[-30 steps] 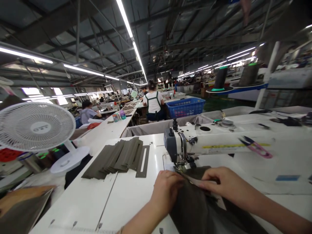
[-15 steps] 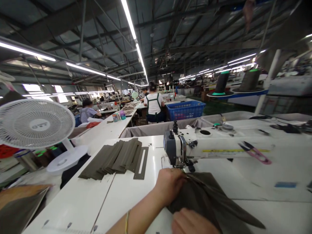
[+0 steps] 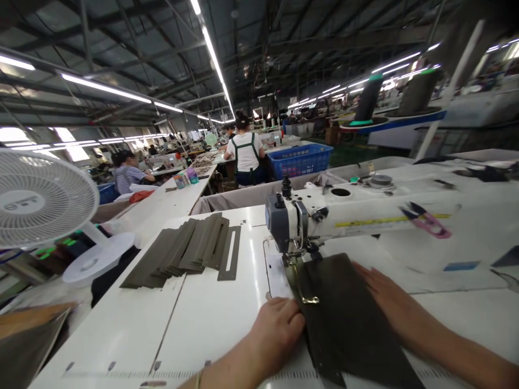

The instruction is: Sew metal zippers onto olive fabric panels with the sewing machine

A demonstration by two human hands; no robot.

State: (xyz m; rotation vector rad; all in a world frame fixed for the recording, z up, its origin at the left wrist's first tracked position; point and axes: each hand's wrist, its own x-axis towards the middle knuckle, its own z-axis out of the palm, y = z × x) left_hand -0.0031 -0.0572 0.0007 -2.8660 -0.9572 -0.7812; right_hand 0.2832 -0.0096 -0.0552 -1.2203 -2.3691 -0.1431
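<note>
Dark olive fabric [image 3: 352, 313] lies flat under the needle area of a white sewing machine [image 3: 365, 221], its near end reaching the table's front edge. A small brass-coloured metal piece [image 3: 310, 300] shows on the fabric near the presser foot. My left hand [image 3: 278, 327] is closed at the fabric's left edge, fingers curled on it. My right hand [image 3: 375, 286] rests along the right edge, its fingers stretched out and partly hidden by the cloth.
Overlapping olive pieces [image 3: 182, 248] lie left of the machine, beside a slotted strip [image 3: 230, 254]. A white fan [image 3: 40, 200] stands farther left. Pink-handled snips [image 3: 430, 222] sit on the machine arm. Beyond are a blue basket [image 3: 300, 161] and seated people [image 3: 246, 151].
The bunched fabric now lies flat beneath the machine head. My left hand has moved down from the needle, and my right hand has moved to the fabric's right side. The view has shifted.
</note>
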